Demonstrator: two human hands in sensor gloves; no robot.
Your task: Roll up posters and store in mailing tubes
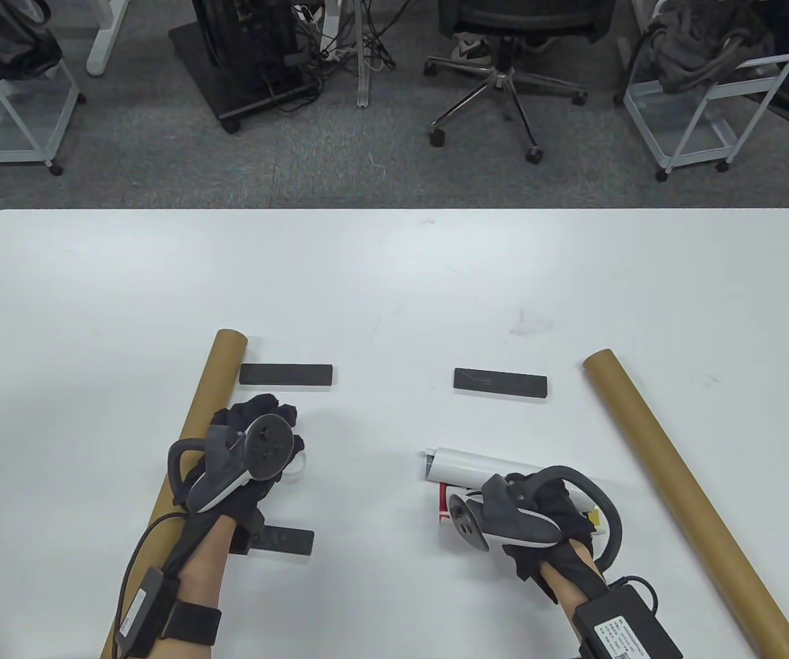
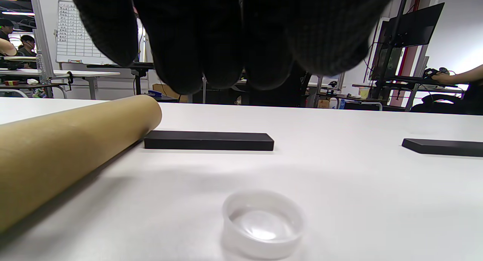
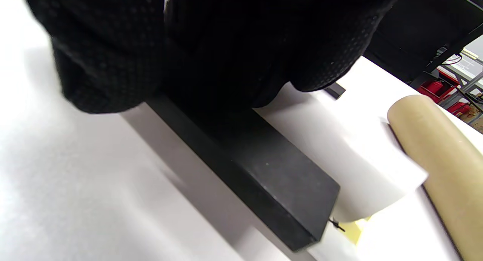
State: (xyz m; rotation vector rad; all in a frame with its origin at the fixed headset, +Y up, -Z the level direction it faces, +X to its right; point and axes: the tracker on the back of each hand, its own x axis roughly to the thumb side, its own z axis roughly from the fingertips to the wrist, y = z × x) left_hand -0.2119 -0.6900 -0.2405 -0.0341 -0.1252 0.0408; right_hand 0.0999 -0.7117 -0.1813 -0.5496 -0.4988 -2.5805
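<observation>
Lower right of centre in the table view, the right hand (image 1: 518, 522) rests on a black bar (image 3: 264, 170) against the rolled poster (image 1: 466, 468); whether its fingers grip anything I cannot tell. The left hand (image 1: 250, 453) hovers, fingers together, over a clear cap (image 2: 263, 223) beside the left tube (image 1: 195, 419). To do this well, keep the roll tight and aligned with the right tube (image 1: 682, 494) mouth before sliding it in. Two more bars (image 1: 286, 375) lie on the white worktop (image 1: 394, 274); office carts and a chair stand beyond.
</observation>
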